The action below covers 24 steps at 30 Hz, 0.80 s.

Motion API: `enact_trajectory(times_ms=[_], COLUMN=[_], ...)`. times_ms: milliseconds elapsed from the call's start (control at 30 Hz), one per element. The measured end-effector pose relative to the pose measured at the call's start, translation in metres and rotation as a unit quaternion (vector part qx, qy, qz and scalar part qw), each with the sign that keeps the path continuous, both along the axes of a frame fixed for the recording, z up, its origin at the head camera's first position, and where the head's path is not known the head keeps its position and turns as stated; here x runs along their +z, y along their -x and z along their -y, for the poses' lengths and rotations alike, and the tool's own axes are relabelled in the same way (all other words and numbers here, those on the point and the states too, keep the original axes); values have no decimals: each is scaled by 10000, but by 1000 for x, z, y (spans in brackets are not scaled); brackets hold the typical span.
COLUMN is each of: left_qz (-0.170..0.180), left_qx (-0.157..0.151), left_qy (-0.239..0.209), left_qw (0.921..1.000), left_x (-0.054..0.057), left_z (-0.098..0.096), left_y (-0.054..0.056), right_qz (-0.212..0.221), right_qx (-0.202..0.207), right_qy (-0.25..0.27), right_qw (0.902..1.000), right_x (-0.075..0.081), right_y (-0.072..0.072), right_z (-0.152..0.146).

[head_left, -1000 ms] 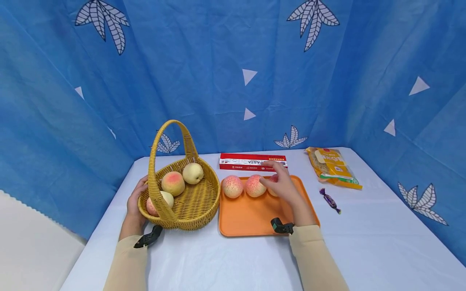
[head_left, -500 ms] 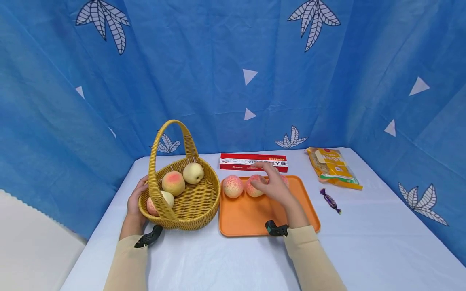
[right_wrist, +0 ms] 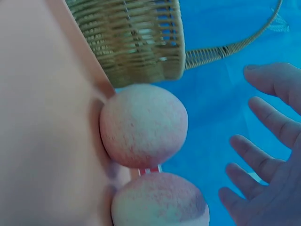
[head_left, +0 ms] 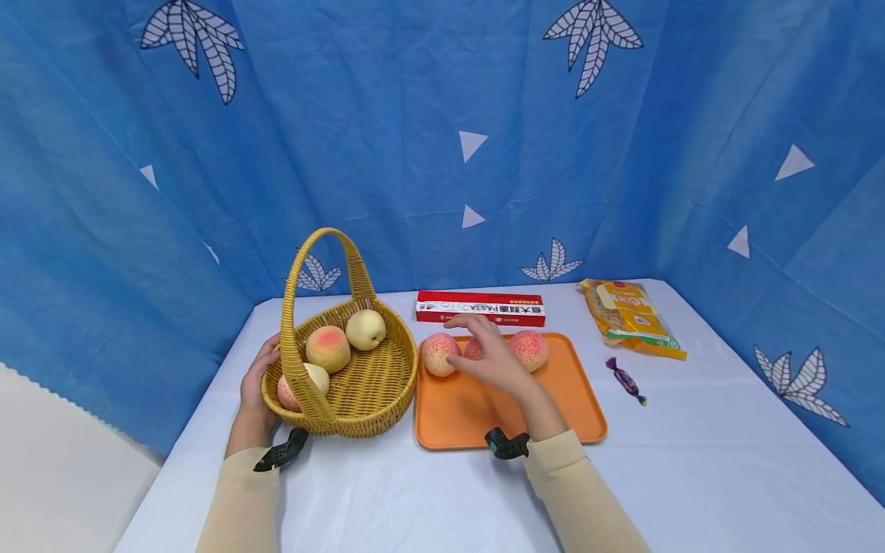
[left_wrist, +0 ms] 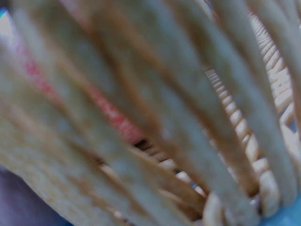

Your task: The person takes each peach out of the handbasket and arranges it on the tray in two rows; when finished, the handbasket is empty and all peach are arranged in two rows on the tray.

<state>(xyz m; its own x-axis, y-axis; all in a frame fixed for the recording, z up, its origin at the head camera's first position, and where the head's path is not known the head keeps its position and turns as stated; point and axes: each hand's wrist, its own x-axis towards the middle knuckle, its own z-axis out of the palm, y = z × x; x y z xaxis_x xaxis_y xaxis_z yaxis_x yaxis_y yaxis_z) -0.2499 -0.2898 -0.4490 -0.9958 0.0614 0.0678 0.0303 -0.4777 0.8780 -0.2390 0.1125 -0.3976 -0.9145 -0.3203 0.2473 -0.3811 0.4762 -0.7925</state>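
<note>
I'm holding the right grip (head_left: 494, 359) above the orange tray (head_left: 445, 418), its thumb and fingers spreading wide and pinching nothing. Along the tray's far side, the left peach (head_left: 439, 357) is showing just past the fingertips, the middle peach (head_left: 474, 349) is mostly hiding behind the grip, and the right peach (head_left: 528, 350) is sitting to its other side. My left grip (head_left: 256, 388) is resting against the outer left side of the wicker basket (head_left: 369, 425), which is standing on the white tabletop (head_left: 387, 491); I can't tell whether those fingers are curling round the wall. As I'm reading it, the step in hand is lining up on a peach, probably the left one. The next move would be calling for lowering the spread fingers around it and closing gently, without nudging its neighbour.
</note>
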Motion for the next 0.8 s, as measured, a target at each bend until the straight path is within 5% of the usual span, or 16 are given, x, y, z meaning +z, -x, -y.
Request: enact_trajectory(times_ms=[467,800], left_qz=[40,46], left_qx=[47,207], left_qy=[70,128], left_qw=[10000,9997], left_x=[2,-10], left_z=[0,3], left_y=[0,7], right_qz=[-231,-342], right_qx=[709,1010], right_qy=[226,-53], right_qw=[9970,9943], right_x=[-1,-4], right_y=[-6,-17], right_z=[27,51])
